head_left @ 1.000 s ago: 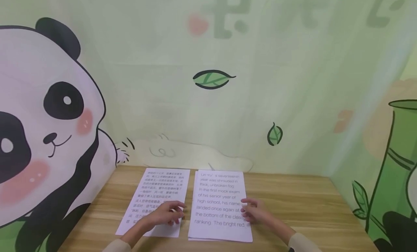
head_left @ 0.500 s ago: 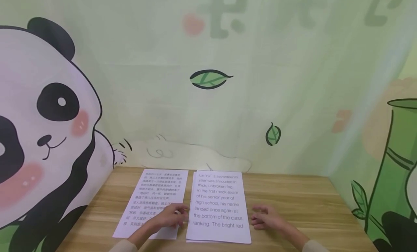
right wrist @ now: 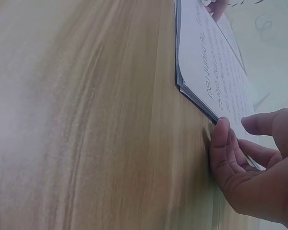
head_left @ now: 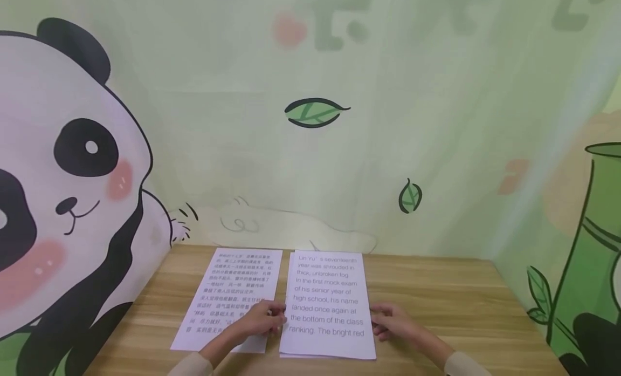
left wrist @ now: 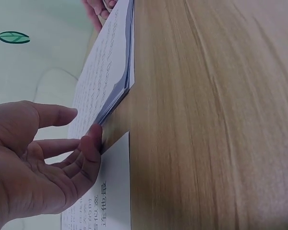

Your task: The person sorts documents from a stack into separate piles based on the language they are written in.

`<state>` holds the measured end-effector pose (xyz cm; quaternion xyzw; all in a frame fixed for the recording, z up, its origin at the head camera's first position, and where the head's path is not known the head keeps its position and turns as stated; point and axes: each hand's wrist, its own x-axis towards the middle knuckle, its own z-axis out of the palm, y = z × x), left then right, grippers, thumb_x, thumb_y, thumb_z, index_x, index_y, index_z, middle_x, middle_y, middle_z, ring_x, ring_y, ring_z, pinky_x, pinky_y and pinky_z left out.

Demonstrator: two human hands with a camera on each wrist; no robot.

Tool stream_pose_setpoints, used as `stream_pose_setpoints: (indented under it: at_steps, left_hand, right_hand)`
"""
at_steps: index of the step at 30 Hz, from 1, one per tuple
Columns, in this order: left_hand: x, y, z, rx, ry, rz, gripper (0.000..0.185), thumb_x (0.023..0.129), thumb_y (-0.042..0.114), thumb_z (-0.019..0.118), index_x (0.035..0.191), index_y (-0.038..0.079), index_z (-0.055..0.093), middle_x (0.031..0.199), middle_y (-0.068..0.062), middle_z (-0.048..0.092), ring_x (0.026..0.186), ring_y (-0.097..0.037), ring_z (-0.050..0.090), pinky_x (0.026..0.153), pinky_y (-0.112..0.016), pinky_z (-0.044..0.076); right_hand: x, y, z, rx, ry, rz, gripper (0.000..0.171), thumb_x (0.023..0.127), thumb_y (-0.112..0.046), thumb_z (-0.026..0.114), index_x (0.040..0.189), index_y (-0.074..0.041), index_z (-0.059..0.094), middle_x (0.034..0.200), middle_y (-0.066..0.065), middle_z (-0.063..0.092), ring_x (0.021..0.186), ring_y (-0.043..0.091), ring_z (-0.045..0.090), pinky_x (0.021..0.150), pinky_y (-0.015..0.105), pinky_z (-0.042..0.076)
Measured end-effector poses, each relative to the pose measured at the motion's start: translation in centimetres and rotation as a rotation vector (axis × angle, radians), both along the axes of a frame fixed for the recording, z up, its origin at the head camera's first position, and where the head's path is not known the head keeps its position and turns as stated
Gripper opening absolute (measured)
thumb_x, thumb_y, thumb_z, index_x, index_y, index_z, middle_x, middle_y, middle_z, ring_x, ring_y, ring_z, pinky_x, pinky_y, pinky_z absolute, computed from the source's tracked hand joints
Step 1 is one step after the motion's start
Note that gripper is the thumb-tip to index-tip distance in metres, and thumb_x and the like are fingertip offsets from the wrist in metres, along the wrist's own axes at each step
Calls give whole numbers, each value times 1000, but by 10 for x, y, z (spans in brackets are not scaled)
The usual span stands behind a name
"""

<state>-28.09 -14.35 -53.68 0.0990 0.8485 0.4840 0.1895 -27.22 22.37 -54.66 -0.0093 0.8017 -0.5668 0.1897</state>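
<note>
We see a stack of white sheets (head_left: 328,306) with large English print lying flat on the wood-grain tabletop (head_left: 436,306), near centre. In the left wrist view its edge shows several thin layers, squared up, slightly bluish in shadow. At its 9 o'clock, just beside it with a narrow strip of wood between, lies a single sheet (head_left: 228,298) with small Chinese print, also flat.

Left hand (head_left: 259,319) rests over the lower right corner of the single sheet, fingers (left wrist: 89,143) loosely extended, tips at the stack's left edge; nothing gripped. Right hand (head_left: 395,322) sits at the stack's 3 o'clock edge, fingers (right wrist: 220,143) gently bent with tips against the edge of the paper; no hold on it that we can see.

Both sleeves are cut off by the bottom of the head view. The small print is too fine to read. The sheets under the top one are hidden, count unclear. Behind, at 12 o'clock, is a smooth printed backdrop with a panda (head_left: 68,176) and leaves (head_left: 315,113).
</note>
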Motion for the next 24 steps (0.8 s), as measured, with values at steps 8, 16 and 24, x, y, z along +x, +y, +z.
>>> stream_pose_setpoints:
  at_steps: [8,16,24]
  left_hand:
    - [5,1,4,-1,39,9,49,92,10,65,136,-10,57,92,-7,65,71,-17,62,60,-28,53]
    - [9,1,8,17,66,5,50,91,10,66,136,-12,57,96,-9,66,69,-17,63,60,-31,55]
    - [7,4,5,77,93,51,38,92,10,66,124,-9,64,92,-15,68,70,-17,62,59,-26,52]
  right_hand:
    - [6,1,4,-8,20,39,56,100,-10,58,147,14,39,105,17,65,76,15,65,70,32,61]
    - [8,-3,8,14,27,15,54,100,-10,58,147,11,43,105,17,64,78,18,64,69,33,60]
    - [10,-10,13,44,48,-76,47,99,-9,59,141,8,51,108,18,66,83,21,65,71,36,61]
